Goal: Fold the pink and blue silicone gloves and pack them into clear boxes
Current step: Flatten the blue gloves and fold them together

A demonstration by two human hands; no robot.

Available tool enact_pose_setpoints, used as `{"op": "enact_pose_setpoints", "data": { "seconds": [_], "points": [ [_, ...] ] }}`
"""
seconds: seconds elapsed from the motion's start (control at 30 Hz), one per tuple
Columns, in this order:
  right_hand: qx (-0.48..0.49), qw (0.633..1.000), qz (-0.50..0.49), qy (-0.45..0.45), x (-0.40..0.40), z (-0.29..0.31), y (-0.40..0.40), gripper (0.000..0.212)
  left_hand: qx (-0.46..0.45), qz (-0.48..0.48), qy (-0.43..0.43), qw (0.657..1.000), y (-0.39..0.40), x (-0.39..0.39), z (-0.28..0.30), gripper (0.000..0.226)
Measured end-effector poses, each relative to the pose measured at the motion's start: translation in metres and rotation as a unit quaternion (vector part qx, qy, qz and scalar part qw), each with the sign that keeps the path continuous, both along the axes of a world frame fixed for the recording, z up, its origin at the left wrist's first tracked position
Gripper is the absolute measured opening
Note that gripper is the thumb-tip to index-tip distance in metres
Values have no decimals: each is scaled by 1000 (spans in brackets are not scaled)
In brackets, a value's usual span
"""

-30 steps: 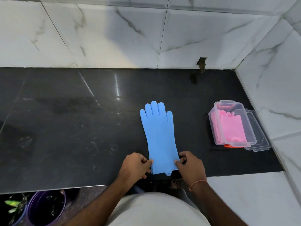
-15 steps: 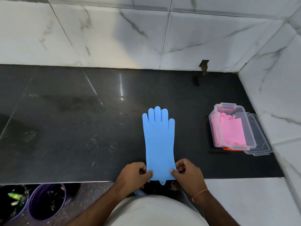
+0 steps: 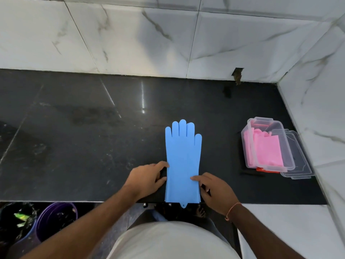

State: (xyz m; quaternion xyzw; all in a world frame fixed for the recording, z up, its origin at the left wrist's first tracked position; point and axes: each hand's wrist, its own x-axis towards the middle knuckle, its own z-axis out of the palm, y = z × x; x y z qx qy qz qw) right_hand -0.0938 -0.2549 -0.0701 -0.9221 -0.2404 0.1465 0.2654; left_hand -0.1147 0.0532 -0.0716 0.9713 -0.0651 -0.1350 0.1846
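A blue silicone glove (image 3: 183,157) lies flat on the black counter (image 3: 93,146), fingers pointing to the wall. Its cuff reaches the front edge, and a small tab hangs over. The layered cuff edges suggest a second blue glove underneath. My left hand (image 3: 147,178) rests against the glove's left edge, index finger and thumb apart. My right hand (image 3: 214,191) lies at the right edge with its index finger flat on top of the glove. To the right stands a clear box (image 3: 251,156) with folded pink gloves (image 3: 268,150) inside.
Clear lids (image 3: 298,165) lie stacked under and beside the box, over something red. White marble walls close the back and right side. A white ledge (image 3: 280,230) adjoins the counter at the front right. Below the front edge on the left stands a purple bucket (image 3: 56,219).
Both hands have left the cuff corners and slid forward along the glove's sides to about its lower third. The glove lies slightly closer to the front edge.
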Motion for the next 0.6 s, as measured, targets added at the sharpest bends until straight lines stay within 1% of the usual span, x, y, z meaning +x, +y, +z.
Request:
{"op": "enact_pose_setpoints", "data": {
  "seconds": [0.1,0.13,0.2,0.27,0.33,0.43,0.53,0.6],
  "points": [
    [-45,995,64,-57,9,-1,-2,38,11,-100,-72,992,7,17,0,53],
    [-52,992,80,-77,13,-2,-2,36,12,-146,-76,986,11,23,-2,52],
    [-50,985,105,-129,21,-3,-3,31,-5,-224,-57,973,17,29,-4,48],
    [-56,974,125,-182,28,-3,-3,24,-25,-252,-42,966,19,29,-5,52],
    [-59,968,131,-206,35,0,0,21,-29,-253,-52,966,20,27,-7,61],
    [-21,976,118,-184,45,7,8,19,-39,-238,-47,969,20,28,-11,67],
    [14,993,48,-104,59,16,21,18,-108,-182,-42,977,16,34,-14,64],
    [12,999,-16,-42,69,19,30,11,-158,-119,-29,980,12,40,-13,56]
  ]
}}
